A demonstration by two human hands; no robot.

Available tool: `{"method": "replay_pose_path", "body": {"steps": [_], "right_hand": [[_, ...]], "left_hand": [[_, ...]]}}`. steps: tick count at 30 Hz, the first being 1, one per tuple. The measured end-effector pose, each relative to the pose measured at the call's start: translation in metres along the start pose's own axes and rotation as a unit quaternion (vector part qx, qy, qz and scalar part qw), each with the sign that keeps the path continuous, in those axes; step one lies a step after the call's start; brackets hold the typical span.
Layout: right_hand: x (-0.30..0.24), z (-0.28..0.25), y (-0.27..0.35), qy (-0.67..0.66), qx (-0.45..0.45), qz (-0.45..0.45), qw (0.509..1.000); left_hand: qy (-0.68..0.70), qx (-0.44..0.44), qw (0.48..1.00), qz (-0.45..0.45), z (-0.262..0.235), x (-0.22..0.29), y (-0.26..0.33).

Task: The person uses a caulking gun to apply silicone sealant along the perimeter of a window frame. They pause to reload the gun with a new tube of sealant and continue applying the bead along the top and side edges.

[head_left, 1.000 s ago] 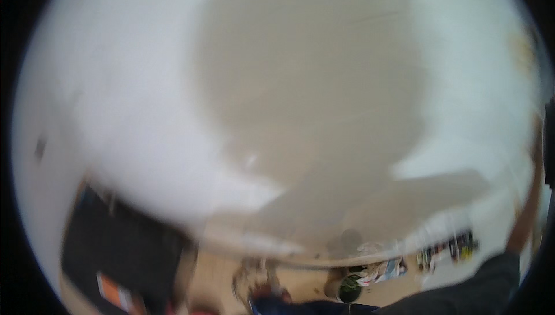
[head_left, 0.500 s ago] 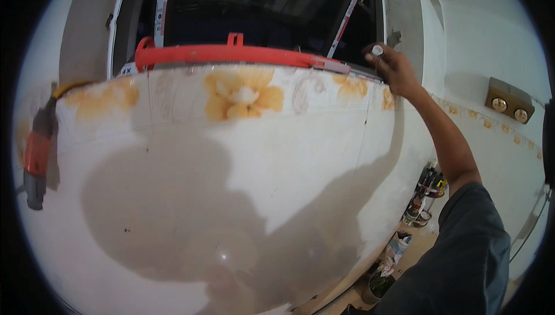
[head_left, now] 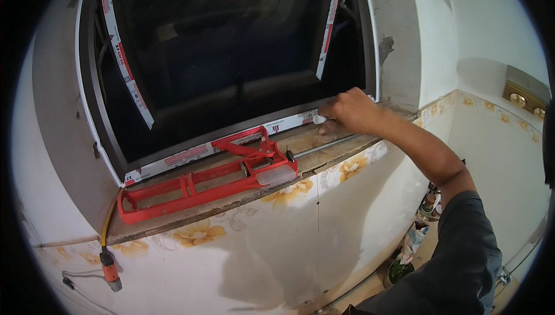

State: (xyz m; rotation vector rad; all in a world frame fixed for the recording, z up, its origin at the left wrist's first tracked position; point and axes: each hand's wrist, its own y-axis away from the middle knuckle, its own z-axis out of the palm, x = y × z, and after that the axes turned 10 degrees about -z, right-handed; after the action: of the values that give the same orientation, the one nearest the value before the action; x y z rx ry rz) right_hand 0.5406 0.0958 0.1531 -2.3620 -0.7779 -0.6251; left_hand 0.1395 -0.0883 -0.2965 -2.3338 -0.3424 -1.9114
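My right hand [head_left: 354,112] reaches in from the right to the lower right corner of the window frame. Its fingers are closed round a small white cylinder [head_left: 319,119] whose rounded end pokes out beside the fingertips; the rest of it is mostly covered by the hand. On the sill [head_left: 341,152], left of this hand, lies a red caulking gun [head_left: 214,186] with an open cradle. Its metal rod [head_left: 324,145] points toward the hand. My left hand is out of view.
Dark window glass [head_left: 219,43] is edged with printed protective film. A yellow cable [head_left: 107,222] hangs over the sill's left end to an orange connector [head_left: 110,270]. Lower right are bottles [head_left: 428,204] and a potted plant [head_left: 399,270]; a lamp unit [head_left: 523,95] is on the right wall.
The view has shifted, showing the sill's top and more of the window. My right hand sits a little farther left along the frame, still with the white cylinder. The caulking gun stays on the sill.
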Motion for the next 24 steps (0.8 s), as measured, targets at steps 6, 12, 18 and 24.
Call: {"method": "replay_pose_path", "body": {"steps": [6,12,18,24], "right_hand": [[0.004,-0.02,-0.03,-0.014,-0.144,-0.072,0.987],[-0.03,-0.049,-0.056,-0.065,-0.073,-0.125,0.987],[-0.056,-0.034,-0.091,-0.061,-0.019,-0.352,0.934],[-0.063,-0.063,-0.105,-0.174,-0.227,-0.298,0.911]], "left_hand": [[0.041,0.005,0.999,-0.026,0.006,-0.008,0.04],[0.111,-0.009,0.994,-0.018,0.007,-0.036,0.07],[0.306,-0.024,0.952,-0.012,0.027,-0.026,0.051],[0.271,0.01,0.96,-0.07,0.031,0.027,0.059]]}}
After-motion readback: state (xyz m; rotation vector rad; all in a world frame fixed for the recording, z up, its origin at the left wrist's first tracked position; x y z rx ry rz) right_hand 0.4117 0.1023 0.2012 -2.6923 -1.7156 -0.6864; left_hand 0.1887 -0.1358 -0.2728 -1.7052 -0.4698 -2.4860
